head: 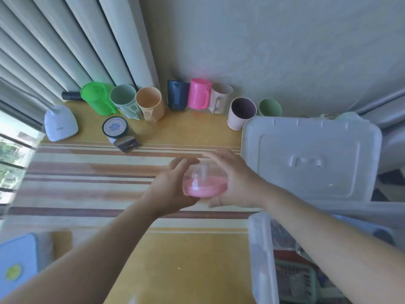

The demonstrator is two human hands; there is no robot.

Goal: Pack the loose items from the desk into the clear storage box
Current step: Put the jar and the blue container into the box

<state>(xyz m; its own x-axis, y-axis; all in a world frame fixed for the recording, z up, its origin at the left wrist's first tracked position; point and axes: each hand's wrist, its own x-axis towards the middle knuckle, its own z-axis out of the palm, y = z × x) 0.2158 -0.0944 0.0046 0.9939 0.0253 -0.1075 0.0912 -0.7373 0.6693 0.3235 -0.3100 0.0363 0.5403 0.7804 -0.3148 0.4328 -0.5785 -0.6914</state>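
Note:
Both hands hold a clear round container with a pink bottom (205,183) above the striped cloth at mid-desk. My left hand (173,187) cups its left side and my right hand (232,181) wraps its right side. The clear storage box (260,255) stands open at the lower right, under my right forearm, with a green basket (295,279) inside. Its white lid (311,156) lies just right of the hands. Along the wall stand several loose cups: green (96,97), grey-green (123,99), orange (151,106), dark blue (177,95), pink (199,93) and beige (220,97).
A black-lidded jar (119,132) and a white device (60,122) sit at the back left. A pale cup (241,113) and a light green cup (269,107) stand behind the lid. A blue-white lidded item (17,264) lies at the lower left. Curtains hang behind.

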